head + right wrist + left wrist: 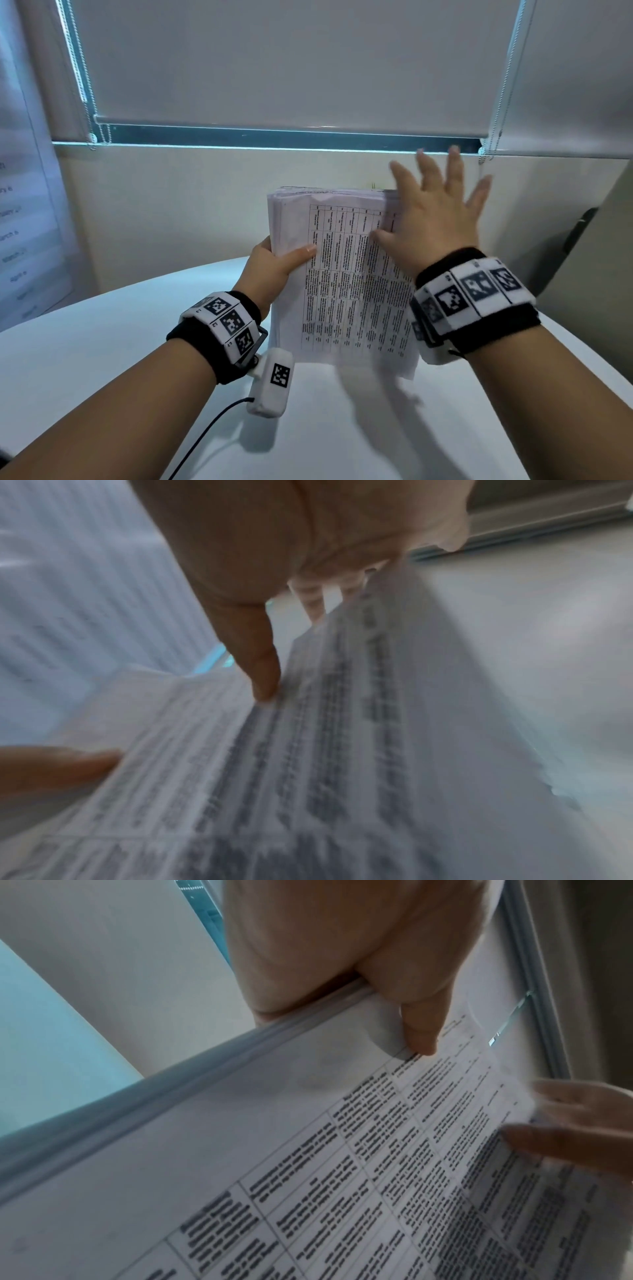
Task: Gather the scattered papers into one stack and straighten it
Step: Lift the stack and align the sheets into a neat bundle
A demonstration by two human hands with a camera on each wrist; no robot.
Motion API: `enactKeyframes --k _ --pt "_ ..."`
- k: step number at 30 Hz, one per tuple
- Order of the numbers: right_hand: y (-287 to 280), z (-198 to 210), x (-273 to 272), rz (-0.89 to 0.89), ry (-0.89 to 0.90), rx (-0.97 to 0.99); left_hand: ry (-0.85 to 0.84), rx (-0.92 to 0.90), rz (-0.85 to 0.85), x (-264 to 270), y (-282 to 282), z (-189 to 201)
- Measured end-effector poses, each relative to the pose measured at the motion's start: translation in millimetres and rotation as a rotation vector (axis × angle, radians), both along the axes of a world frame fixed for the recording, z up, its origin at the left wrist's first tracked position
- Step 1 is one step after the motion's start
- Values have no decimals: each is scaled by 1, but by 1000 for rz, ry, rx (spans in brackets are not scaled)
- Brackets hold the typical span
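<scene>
A thick stack of printed papers [342,274] stands upright above the white round table [102,359], its top sheet covered with a text table. My left hand [274,263] grips the stack's left edge, thumb on the front sheet and fingers behind. The left wrist view shows that thumb [421,1031] pressing the papers [308,1150]. My right hand [435,212] is spread flat against the stack's upper right side, fingers straight and fanned. In the blurred right wrist view, its thumb [260,669] touches the papers [325,750].
The table's curved far edge runs close to a beige wall under a window with a lowered roller blind [291,68]. A whiteboard or chart [20,222] hangs at the left. A grey cabinet [599,257] stands at the right.
</scene>
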State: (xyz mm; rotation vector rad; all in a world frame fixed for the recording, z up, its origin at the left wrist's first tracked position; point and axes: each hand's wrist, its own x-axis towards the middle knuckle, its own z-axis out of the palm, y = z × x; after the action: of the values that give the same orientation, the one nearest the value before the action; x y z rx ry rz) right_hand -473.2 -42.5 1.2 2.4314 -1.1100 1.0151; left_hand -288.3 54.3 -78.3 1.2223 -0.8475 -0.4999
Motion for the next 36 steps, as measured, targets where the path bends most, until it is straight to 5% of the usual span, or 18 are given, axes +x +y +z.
enactKeyframes --k 2,6,9,14,20,28,36 --pt "-10 -12 -17 79 -246 115 10 0 -2 -1 0 -1" --pt "-31 -53 -21 577 -886 827 1 10 -22 -3 2 -3" --pt "-41 -77 -14 736 -1020 1117 -11 9 -9 -5 4 -7" --pt "-31 -64 1 556 -1044 841 -69 -59 152 -21 1 4" --pt "-23 -35 -4 680 -1164 650 -177 -219 118 -21 3 40" --pt "-26 -44 -2 677 -1184 561 -197 -321 255 -22 6 34" --pt "-31 -48 -3 643 -941 274 -511 -345 352 -16 3 36"
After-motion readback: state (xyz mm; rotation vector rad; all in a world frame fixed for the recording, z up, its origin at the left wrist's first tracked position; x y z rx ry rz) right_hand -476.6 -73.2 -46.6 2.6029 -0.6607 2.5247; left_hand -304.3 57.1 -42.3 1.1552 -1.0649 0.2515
